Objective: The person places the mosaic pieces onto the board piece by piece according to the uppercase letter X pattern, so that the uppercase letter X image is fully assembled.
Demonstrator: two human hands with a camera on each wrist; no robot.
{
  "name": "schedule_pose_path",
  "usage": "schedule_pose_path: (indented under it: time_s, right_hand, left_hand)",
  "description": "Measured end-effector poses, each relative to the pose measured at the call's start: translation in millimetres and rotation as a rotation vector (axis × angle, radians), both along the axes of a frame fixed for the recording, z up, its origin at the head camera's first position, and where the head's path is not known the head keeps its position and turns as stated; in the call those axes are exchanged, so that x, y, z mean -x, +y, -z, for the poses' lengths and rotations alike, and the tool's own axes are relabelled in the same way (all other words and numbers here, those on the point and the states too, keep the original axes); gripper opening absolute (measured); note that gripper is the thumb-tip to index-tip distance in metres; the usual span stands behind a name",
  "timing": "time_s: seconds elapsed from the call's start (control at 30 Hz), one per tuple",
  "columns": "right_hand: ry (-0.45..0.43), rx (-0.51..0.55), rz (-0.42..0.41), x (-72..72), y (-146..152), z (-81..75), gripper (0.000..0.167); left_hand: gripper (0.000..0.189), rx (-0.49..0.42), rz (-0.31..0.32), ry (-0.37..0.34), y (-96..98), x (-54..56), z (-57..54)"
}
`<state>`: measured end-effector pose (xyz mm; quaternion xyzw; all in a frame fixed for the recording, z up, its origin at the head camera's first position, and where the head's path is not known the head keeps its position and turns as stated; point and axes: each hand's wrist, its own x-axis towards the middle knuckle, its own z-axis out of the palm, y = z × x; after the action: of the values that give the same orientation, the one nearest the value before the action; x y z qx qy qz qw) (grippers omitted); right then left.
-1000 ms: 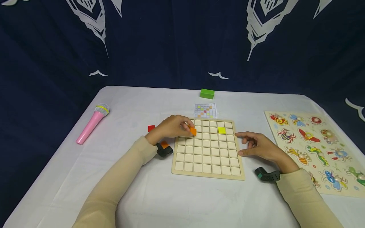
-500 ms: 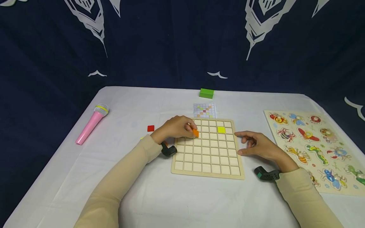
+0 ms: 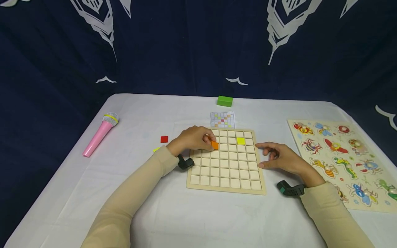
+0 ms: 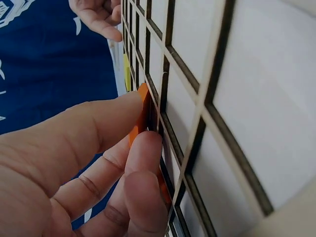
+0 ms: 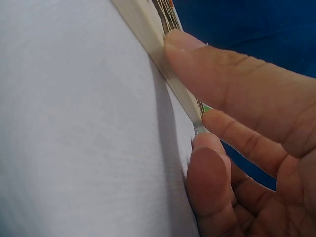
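Observation:
My left hand (image 3: 196,137) pinches an orange square tile (image 3: 214,145) between thumb and fingertips, over the upper left part of a wooden grid board (image 3: 226,191). In the left wrist view the orange tile (image 4: 142,116) stands tilted against the ridges of the grid. A yellow tile (image 3: 241,140) lies in a cell near the board's upper right. My right hand (image 3: 280,158) rests at the board's right edge, thumb and index finger spread apart. Seen from the right wrist, the thumb tip (image 5: 180,47) touches the board's wooden edge (image 5: 163,64).
Left of the board lie a red tile (image 3: 164,139) and a yellow tile (image 3: 156,149) partly hidden by the sleeve. Behind it are a printed pattern card (image 3: 222,120) and a green block (image 3: 224,101). A pink microphone (image 3: 100,135) lies left, an insect puzzle board (image 3: 338,158) right.
My left hand has moved slightly right with the orange tile and brought it down flatter onto the grid. The yellow tile by the sleeve has come into sight. My right hand stays put.

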<state>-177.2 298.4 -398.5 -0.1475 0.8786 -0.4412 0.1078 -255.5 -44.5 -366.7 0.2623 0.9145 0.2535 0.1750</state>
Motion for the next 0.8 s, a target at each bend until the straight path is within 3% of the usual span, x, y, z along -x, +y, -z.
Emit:
schedule_pose_path:
  time_s: [0.57, 0.8]
  right_hand:
    - [-0.003, -0.003, 0.005, 0.0, 0.3, 0.9, 0.071]
    - [-0.005, -0.007, 0.006, 0.2, 0.2, 0.6, 0.072]
  left_hand:
    - [0.034, 0.031, 0.008, 0.007, 0.8, -1.7, 1.5]
    - [0.040, 0.007, 0.011, 0.007, -10.0, -2.2, -7.7]
